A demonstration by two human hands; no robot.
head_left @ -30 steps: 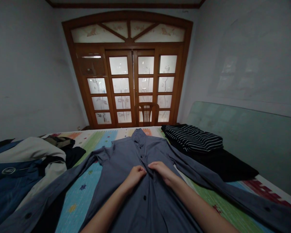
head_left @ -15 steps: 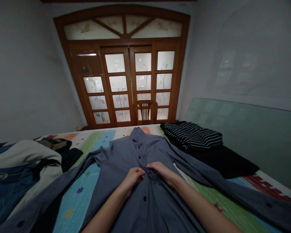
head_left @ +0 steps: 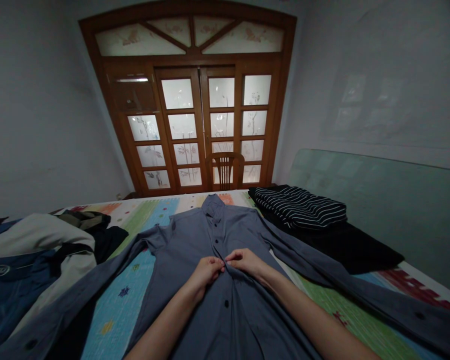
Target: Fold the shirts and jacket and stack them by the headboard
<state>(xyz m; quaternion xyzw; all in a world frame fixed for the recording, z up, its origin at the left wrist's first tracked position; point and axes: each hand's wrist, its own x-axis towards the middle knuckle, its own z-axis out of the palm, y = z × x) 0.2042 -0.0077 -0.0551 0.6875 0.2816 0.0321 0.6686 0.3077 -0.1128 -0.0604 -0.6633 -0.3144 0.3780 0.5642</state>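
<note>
A grey-blue long-sleeved shirt point(head_left: 187, 235) lies face up, its collar at the far end and both sleeves spread outward. Dark buttons run down its front. At mid-placket, my left hand point(head_left: 207, 272) pinches the fabric from the left. My right hand point(head_left: 246, 262) pinches the placket edge from the right, lifting it slightly. The fingertips of both hands nearly meet, hiding whatever button or buttonhole lies between them. Above the hands some buttons are visible, and one button point(head_left: 226, 303) shows below them.
Under the shirt is a colourful striped bedspread point(head_left: 116, 295). Folded black clothes point(head_left: 352, 245) with a striped garment point(head_left: 303, 207) on top lie at right. A rumpled blue and cream jacket point(head_left: 41, 240) lies at left. Beyond stand a wooden chair point(head_left: 225, 159) and glass-paned doors point(head_left: 182, 127).
My right hand has shifted slightly left, and its fingertips are closer to those of my left hand. The view has tilted a little; the shirt lies in the same place.
</note>
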